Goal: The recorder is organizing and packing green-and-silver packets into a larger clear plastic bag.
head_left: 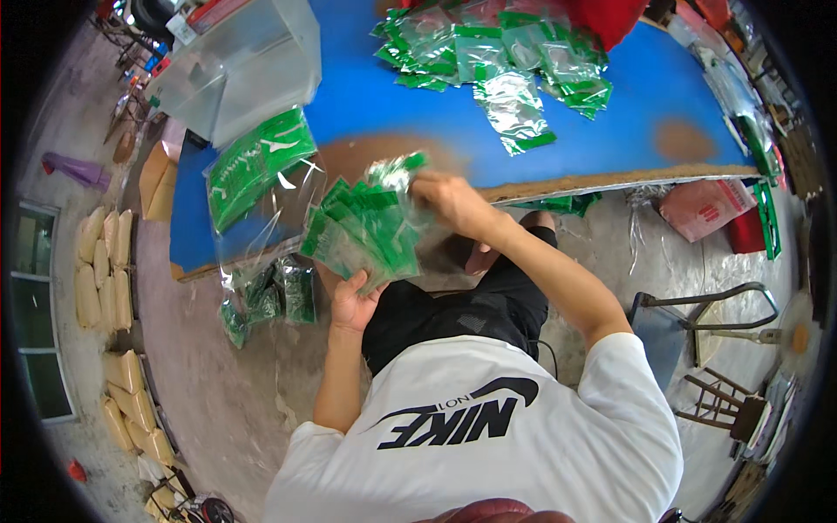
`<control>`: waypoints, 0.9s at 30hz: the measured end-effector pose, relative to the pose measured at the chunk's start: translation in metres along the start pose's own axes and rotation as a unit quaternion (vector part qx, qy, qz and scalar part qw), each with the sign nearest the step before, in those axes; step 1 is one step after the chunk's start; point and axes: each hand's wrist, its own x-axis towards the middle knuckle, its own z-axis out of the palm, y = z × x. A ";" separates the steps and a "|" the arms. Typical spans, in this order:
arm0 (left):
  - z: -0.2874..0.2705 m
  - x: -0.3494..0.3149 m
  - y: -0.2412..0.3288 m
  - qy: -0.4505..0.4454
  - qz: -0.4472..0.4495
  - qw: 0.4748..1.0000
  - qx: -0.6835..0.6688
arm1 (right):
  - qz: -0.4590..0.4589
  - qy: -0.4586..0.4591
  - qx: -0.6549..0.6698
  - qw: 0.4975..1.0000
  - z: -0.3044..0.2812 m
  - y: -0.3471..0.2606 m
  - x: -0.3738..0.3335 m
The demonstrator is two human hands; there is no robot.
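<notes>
My left hand (353,305) is closed round the lower end of a fanned stack of clear plastic packets with green panels (370,228), held above my lap just off the table's front edge. My right hand (455,205) is at the stack's upper right, its fingers bent together against a shiny packet with a green edge (397,172). Motion blurs the fingertips there. To the left of the stack, a large clear bag holding green packets (261,166) lies at the table edge, its clear end hanging down.
The blue table (645,87) has a worn, rough front edge. A loose pile of green and clear packets (523,52) lies at the back, near red material (606,17). A translucent plastic bin (235,74) stands at the back left. Filled green bags (292,292) are below the table.
</notes>
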 end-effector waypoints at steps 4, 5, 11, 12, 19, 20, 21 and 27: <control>0.016 0.014 -0.020 0.014 -0.033 0.999 0.004 | 0.009 -0.064 0.158 0.985 0.002 -0.005 0.000; 0.022 0.018 -0.028 0.032 -0.035 0.999 -0.013 | 0.071 0.028 0.083 0.994 -0.005 0.005 0.005; 0.039 0.022 -0.035 0.029 -0.101 0.989 -0.102 | 0.162 0.137 -0.406 0.889 -0.038 0.060 -0.007; 0.028 0.022 -0.035 0.031 -0.097 0.991 -0.090 | 0.120 0.119 -0.330 0.929 -0.036 0.056 -0.013; 0.026 0.026 -0.034 0.015 -0.091 0.996 -0.001 | 0.224 -0.032 0.223 0.948 -0.024 -0.002 -0.011; 0.031 0.028 -0.035 0.024 -0.094 0.995 0.029 | 0.266 -0.077 0.234 0.932 -0.029 0.000 0.000; 0.023 0.031 -0.040 0.028 -0.093 0.995 0.030 | 0.237 0.022 0.205 0.949 -0.035 0.012 0.009; 0.074 0.029 -0.054 -0.010 -0.103 0.994 0.029 | 0.152 0.085 -0.367 0.914 -0.096 0.180 -0.011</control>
